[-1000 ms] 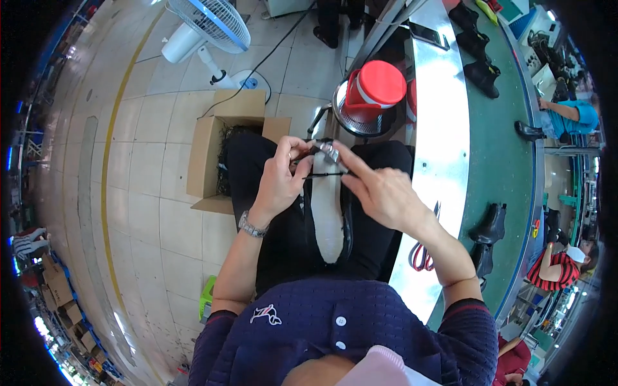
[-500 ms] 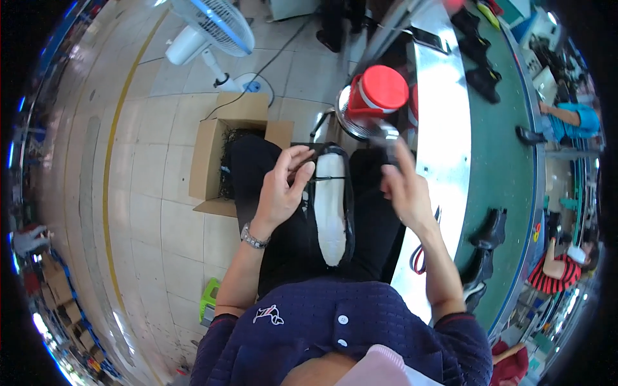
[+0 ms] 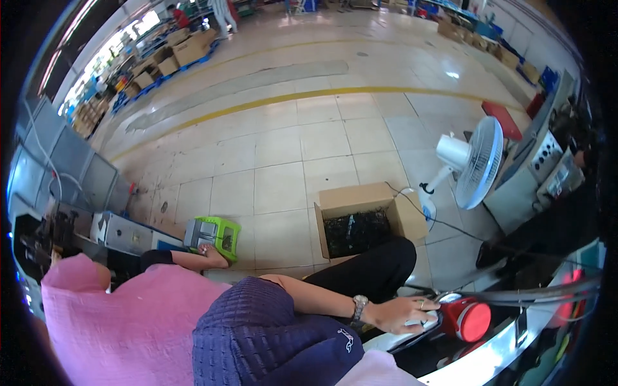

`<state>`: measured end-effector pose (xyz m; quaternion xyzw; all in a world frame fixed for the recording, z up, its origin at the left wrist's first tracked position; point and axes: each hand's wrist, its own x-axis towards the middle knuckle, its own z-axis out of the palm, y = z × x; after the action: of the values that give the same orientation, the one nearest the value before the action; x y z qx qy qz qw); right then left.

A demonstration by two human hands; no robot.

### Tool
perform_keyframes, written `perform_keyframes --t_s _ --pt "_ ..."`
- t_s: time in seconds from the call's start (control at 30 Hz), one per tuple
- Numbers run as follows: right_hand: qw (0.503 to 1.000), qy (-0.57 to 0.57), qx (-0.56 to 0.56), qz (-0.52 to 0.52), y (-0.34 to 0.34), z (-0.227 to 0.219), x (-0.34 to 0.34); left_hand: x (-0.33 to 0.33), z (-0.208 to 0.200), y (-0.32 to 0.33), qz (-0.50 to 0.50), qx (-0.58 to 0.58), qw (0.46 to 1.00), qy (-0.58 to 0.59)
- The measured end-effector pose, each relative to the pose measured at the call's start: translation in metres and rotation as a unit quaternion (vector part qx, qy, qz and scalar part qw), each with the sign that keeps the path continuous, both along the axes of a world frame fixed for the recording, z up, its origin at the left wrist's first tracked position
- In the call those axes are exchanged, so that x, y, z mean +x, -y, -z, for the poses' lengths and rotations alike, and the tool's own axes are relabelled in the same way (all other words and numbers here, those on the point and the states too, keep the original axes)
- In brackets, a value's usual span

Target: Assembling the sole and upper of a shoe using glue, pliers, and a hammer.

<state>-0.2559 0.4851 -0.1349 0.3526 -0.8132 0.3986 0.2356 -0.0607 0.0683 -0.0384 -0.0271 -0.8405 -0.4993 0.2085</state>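
The shoe (image 3: 385, 342) in my left hand (image 3: 402, 314) looks smooth inside. My watch (image 3: 359, 309) is shiny metal, and my shirt (image 3: 270, 331) is bumpy, dull cloth. At the lower right of the frame, the bucket (image 3: 475, 321) is smooth plastic and the bench (image 3: 473, 365) is bright, shiny metal. Right of the middle, the box (image 3: 353, 195) is dull cardboard. The floor tiles (image 3: 278, 186) are smooth and a bit shiny.

You face a pale tiled floor (image 3: 278, 186), crossed by a yellow line (image 3: 309, 95). Grey cabinets (image 3: 74, 152) stand to your left, with cardboard boxes (image 3: 193, 48) farther off and a bright strip light (image 3: 63, 45) overhead.
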Motion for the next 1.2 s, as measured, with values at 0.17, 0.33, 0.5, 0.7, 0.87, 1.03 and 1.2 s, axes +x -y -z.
perform_keyframes --t_s 0.17,0.33,0.5,0.7,0.87,1.03,1.2 --pt "0.916 0.224 0.194 0.272 -0.083 0.048 0.065 -0.003 0.014 -0.013 -0.047 0.019 0.999 0.0" --pt "0.952 0.164 0.193 0.174 -0.081 0.047 0.072 -0.012 0.015 -0.011 -0.055 -0.001 0.998 -0.025" --pt "0.968 0.117 0.206 0.082 -0.071 0.028 0.098 -0.01 0.027 -0.01 -0.035 -0.021 0.999 -0.028" --pt "0.974 0.061 0.213 -0.044 -0.019 0.003 0.119 0.0 0.033 -0.014 -0.017 -0.04 0.999 -0.031" --pt "0.967 0.045 0.23 -0.103 0.03 -0.033 0.172 0.001 0.032 -0.01 -0.015 -0.05 0.997 -0.063" --pt "0.656 0.69 -0.294 0.089 0.152 -0.165 0.248 0.003 -0.004 0.02 -0.049 -0.074 0.992 -0.085" --pt "0.497 0.84 -0.216 -0.031 0.181 -0.196 0.228 -0.007 -0.008 0.007 -0.091 -0.071 0.991 -0.062"
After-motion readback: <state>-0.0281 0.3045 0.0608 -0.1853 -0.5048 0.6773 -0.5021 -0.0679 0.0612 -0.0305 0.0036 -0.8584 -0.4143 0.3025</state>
